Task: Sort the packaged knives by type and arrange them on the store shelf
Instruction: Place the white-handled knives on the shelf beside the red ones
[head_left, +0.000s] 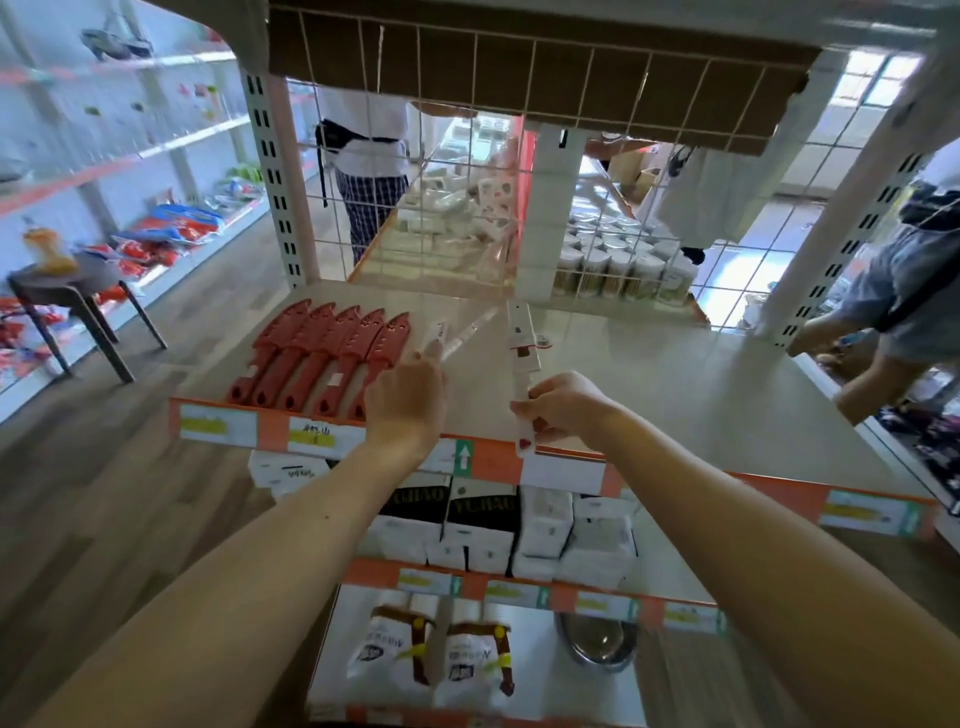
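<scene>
The left hand (408, 402) is hovering over the front of the pale beige shelf board (675, 379). Its fingertips seem to be pinching the near end of a slim knife in clear plastic packaging (462, 332), which is pointing away and to the right, low over the board. The back of the hand is hiding most of that grip. The right hand (563, 410) is curling its fingers round a knife in a long white card package (523, 348). The package's red-marked lower end is hanging out past the orange price rail (493, 460).

5 red plastic-sheathed knives (322, 358) are lying side by side at the left of the board, handles toward the rail, just beside the left hand.

The main risk, as I am reading it, is that left hand. It is working right next to the red row, so a sideways nudge of the wrist could be pushing the nearest sheath askew or over the rail. The clear wrapper is looking slick and is held only at 1 end, so it may be slipping or swinging as it goes down. The 2 packages are near each other and could be clashing if both hands are lowering together. The white one is overhanging the edge, so a loosened grip would be sending it toward the lower shelves. Laying these 2 different types in 1 group would also be spoiling the sort
</scene>
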